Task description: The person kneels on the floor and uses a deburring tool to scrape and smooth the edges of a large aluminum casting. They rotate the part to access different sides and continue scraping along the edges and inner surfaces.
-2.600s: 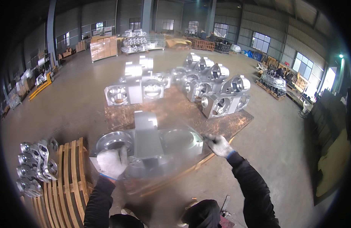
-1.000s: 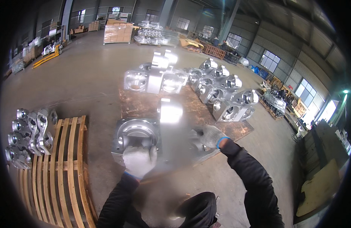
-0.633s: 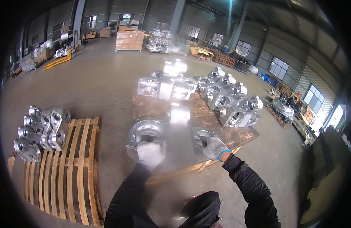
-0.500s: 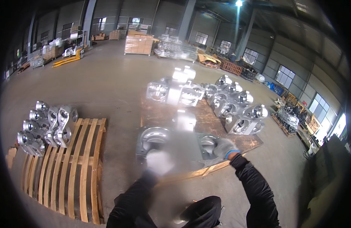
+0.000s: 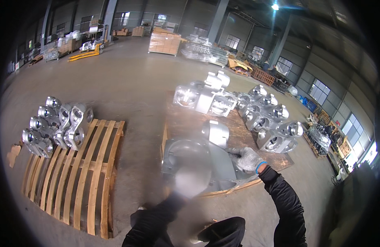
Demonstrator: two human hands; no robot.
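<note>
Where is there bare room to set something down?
Bare: pallet slats right of the slim castings; board between near casting and rear castings; floor between pallet slats and board. Crowded: the casting row at right; around left hand and right hand.

The near casting (image 5: 222, 164) sits on the board (image 5: 236, 126), other castings (image 5: 204, 101) behind, a pallet (image 5: 105, 197) left.

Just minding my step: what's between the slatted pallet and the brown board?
In the head view, grey floor separates the slatted pallet and brown board.
</note>
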